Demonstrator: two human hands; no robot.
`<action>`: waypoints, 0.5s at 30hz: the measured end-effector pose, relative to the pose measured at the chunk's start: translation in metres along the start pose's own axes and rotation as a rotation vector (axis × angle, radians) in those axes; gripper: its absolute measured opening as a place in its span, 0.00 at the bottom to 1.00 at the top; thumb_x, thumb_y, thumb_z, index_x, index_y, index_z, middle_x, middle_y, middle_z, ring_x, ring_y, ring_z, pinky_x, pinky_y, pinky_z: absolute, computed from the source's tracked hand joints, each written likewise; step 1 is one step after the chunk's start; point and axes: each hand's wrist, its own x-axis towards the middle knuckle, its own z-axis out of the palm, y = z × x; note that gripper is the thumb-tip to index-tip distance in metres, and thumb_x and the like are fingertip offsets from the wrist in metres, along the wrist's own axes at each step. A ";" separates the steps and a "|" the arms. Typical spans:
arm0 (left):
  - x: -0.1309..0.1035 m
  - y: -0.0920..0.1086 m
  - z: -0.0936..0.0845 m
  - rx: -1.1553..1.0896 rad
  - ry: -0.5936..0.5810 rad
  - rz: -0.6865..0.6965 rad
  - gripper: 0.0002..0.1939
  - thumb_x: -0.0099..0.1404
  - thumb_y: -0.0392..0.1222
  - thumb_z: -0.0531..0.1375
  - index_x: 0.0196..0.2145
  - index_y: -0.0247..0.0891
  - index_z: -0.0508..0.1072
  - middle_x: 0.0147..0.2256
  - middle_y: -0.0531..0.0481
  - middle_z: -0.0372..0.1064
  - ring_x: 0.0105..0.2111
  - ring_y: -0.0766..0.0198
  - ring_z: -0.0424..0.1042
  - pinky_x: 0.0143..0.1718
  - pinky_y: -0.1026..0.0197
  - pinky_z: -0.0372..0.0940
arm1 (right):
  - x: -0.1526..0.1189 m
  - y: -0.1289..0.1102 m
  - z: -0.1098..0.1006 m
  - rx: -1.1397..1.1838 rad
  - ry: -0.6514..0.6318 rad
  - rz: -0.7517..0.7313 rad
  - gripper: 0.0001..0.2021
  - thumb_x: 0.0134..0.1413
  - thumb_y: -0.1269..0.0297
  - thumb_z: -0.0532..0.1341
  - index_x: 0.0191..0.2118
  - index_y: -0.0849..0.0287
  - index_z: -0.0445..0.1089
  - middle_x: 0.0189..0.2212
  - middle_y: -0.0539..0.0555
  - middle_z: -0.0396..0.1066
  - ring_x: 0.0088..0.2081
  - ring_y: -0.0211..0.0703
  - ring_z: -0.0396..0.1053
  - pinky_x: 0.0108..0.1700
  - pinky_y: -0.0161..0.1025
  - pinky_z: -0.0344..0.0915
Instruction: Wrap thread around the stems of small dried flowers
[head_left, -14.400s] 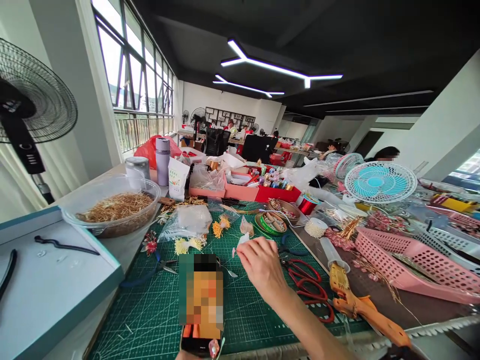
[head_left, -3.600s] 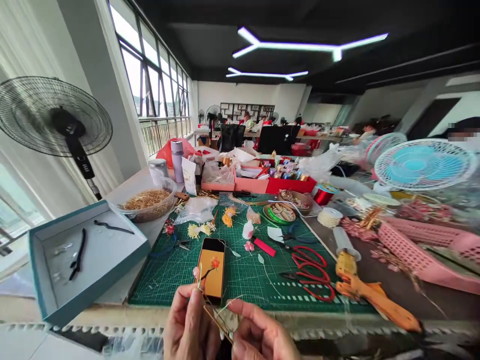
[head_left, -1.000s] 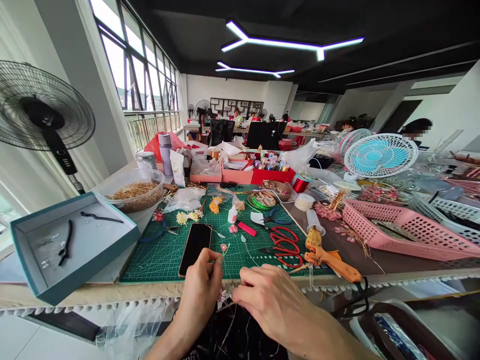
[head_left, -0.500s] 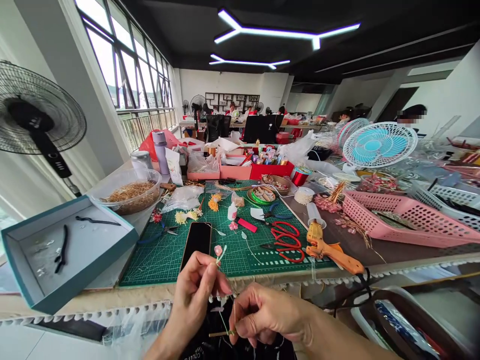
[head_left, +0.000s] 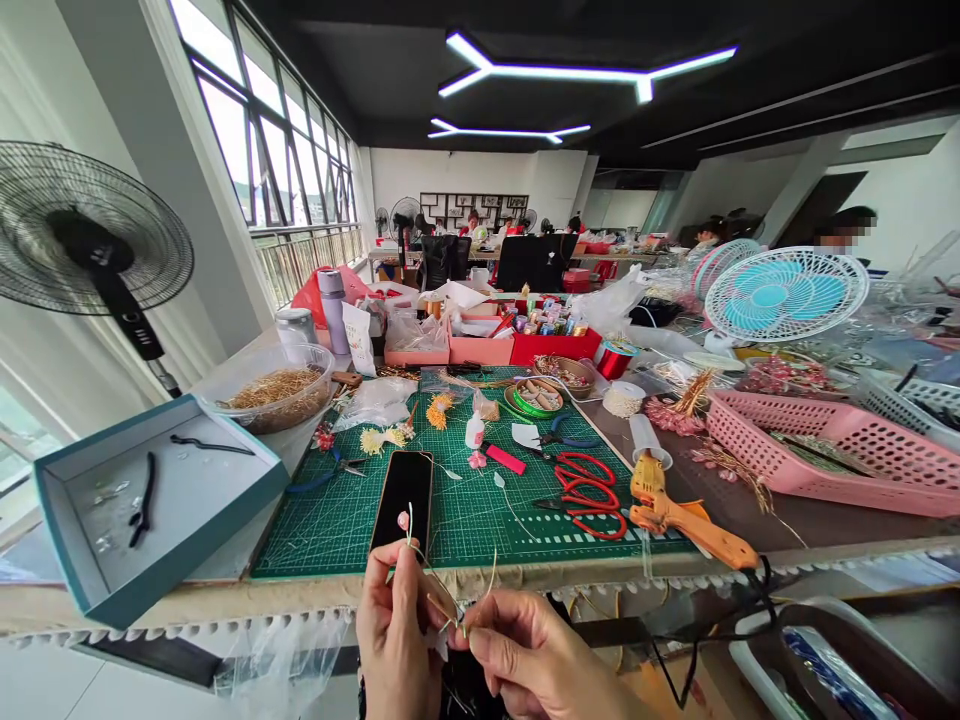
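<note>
Just past the table's front edge, my left hand (head_left: 396,620) is closed, with thumb and fingers pinching the stem of a small pink flower (head_left: 403,520). The flower points upward beside a short pale strand. My right hand (head_left: 525,645) is closed to the right of it, its fingertips pinching a thin pale thread (head_left: 493,572). Fine strands run between the two hands, and a thin tan stick shows among them. Exactly how the strands join is too small to make out. Behind my left hand lies a black phone (head_left: 403,497) on the green cutting mat (head_left: 457,525).
Red-handled scissors (head_left: 589,495) and an orange glue gun (head_left: 686,510) lie to the right, its black cable hanging off the edge. A teal box (head_left: 90,590) is at left. Blue-handled pliers (head_left: 315,478), a glue bottle (head_left: 475,430) and a pink basket (head_left: 795,480) also stand about.
The view has shifted slightly. My right fingertips have risen beside my left hand, and the strand between the hands has changed position. The pink flower has moved left, now in front of the phone.
</note>
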 end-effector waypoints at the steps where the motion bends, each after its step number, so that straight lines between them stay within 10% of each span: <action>1: -0.001 0.000 0.001 -0.028 0.037 -0.009 0.15 0.58 0.54 0.63 0.27 0.42 0.66 0.11 0.62 0.58 0.10 0.73 0.57 0.12 0.72 0.55 | 0.000 0.002 0.002 -0.100 0.054 -0.095 0.22 0.43 0.43 0.67 0.32 0.59 0.68 0.19 0.43 0.60 0.16 0.26 0.48 0.18 0.27 0.46; 4: -0.002 0.001 0.003 -0.074 0.103 -0.011 0.15 0.56 0.56 0.63 0.27 0.43 0.66 0.11 0.64 0.53 0.09 0.73 0.55 0.09 0.72 0.53 | 0.002 0.008 0.004 -0.507 0.269 -0.504 0.16 0.58 0.52 0.58 0.32 0.60 0.71 0.25 0.50 0.68 0.26 0.35 0.65 0.29 0.31 0.61; 9: -0.001 0.006 -0.004 -0.013 0.042 -0.087 0.16 0.54 0.56 0.65 0.28 0.44 0.66 0.13 0.61 0.62 0.13 0.67 0.67 0.11 0.69 0.59 | 0.002 0.014 0.001 -1.205 0.642 -1.077 0.14 0.65 0.69 0.48 0.35 0.57 0.71 0.23 0.49 0.63 0.21 0.35 0.64 0.24 0.31 0.56; 12: -0.003 0.013 -0.010 0.074 0.045 -0.134 0.19 0.51 0.57 0.66 0.31 0.44 0.65 0.24 0.57 0.73 0.19 0.63 0.73 0.14 0.66 0.65 | -0.011 -0.006 0.000 -1.516 0.630 -1.038 0.15 0.62 0.74 0.48 0.33 0.57 0.71 0.22 0.49 0.62 0.19 0.36 0.62 0.22 0.35 0.50; 15: -0.006 0.021 -0.009 0.239 -0.011 -0.121 0.19 0.54 0.57 0.64 0.32 0.42 0.64 0.33 0.52 0.77 0.16 0.66 0.71 0.12 0.67 0.62 | -0.024 -0.041 -0.001 -1.476 0.349 -0.652 0.13 0.58 0.75 0.52 0.29 0.56 0.71 0.25 0.49 0.67 0.23 0.36 0.64 0.25 0.34 0.51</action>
